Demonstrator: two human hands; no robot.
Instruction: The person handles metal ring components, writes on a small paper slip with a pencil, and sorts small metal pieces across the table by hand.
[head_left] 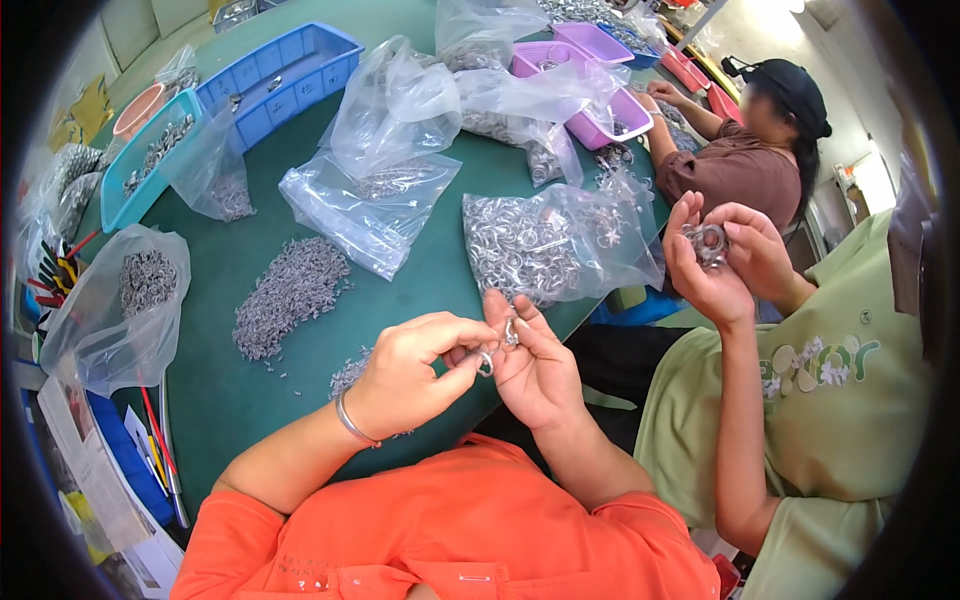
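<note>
My left hand point(408, 368), with a metal bangle on its wrist, pinches a small silvery metal ring point(486, 365) between thumb and fingertips. Beside it, my right hand point(540, 375) is turned palm up. Its thumb and fingers hold a small shiny metal part point(511, 333), whose exact kind is too small to tell. The hands nearly meet above the table's near edge. Just beyond them lies a clear plastic bag of silvery rings point(520, 250). To the left, a heap of small grey metal pieces point(290, 297) is spread on the green table point(215, 290), and a smaller heap point(348, 372) is partly hidden by my left hand.
At my right, a person in a green shirt point(800, 430) holds metal rings point(708, 243). Another person in a black cap point(785, 100) sits farther back. Blue point(285, 85), turquoise point(150, 160) and purple bins point(612, 118) and several plastic bags point(375, 205) stand around the table.
</note>
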